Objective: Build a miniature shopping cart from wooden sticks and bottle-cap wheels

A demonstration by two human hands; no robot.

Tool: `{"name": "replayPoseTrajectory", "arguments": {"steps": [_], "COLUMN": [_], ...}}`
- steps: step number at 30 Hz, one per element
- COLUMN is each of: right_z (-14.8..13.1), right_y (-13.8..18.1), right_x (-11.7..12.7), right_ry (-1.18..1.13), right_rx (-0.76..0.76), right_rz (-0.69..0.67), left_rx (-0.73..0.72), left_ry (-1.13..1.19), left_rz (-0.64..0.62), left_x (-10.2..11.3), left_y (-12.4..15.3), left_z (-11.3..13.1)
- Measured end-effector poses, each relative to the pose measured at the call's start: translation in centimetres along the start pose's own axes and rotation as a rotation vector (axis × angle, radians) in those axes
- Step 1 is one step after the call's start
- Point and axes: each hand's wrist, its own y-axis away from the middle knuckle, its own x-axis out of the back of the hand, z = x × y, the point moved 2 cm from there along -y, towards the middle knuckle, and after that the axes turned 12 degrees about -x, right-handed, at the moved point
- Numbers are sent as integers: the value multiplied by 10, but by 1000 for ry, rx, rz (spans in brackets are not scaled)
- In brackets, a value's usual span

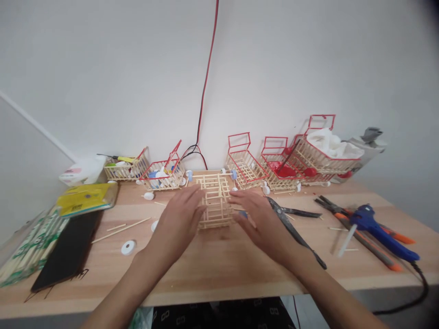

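A small unpainted cart frame (215, 201) made of thin wooden sticks lies on the table in front of me, with small wheels at its far end. My left hand (183, 211) is at its left side, fingers stretched forward and thumb apart. On the opposite side, my right hand (257, 214) has its fingers extended toward the frame, thumb spread below them. The fingertips overlap the frame's edges; whether they touch it I cannot tell. Neither hand visibly grips anything. Beside my right hand lies a long dark pair of scissors or shears (298, 233).
Finished stick carts with red trim, like one (245, 167), line the wall. To the right lie a blue glue gun (380, 233) and orange-handled pliers (366, 244). Leftward are a yellow packet (87, 199), a black board (70, 251), bagged sticks (32, 249) and a white disc (128, 247).
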Motion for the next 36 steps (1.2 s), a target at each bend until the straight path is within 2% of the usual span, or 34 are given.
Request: {"name": "replayPoseTrajectory", "arguments": {"steps": [1, 3, 7, 11, 14, 20, 27, 30, 36], "right_z": [7, 24, 55, 67, 61, 45, 45, 47, 52], "right_y": [-3, -10, -29, -45, -51, -45, -44, -49, -61], "right_x": [5, 11, 7, -11, -18, -12, -2, -2, -10], "right_ry": [-64, -179, -367, -552, -654, -931, -1232, -1284, -1243], "right_rx": [-58, -174, -248, -355, -405, -474, -440, -456, -409], "right_rz": [5, -45, -261, -522, -588, -606, -566, -532, -462], "left_rx": [74, 232, 498, 691, 754, 760, 588, 494, 336], "left_ry": [74, 267, 657, 981, 1126, 1279, 1202, 1147, 960], "left_rz": [46, 53, 0, -43, -29, 139, 225, 245, 211], "left_x": [2, 3, -7, -20, -27, -27, -12, -8, -5], "left_y": [2, 6, 8, 5, 1, -2, -1, 0, 4], "left_z": [-9, -29, -60, -70, -70, -66, -59, -61, -65]}}
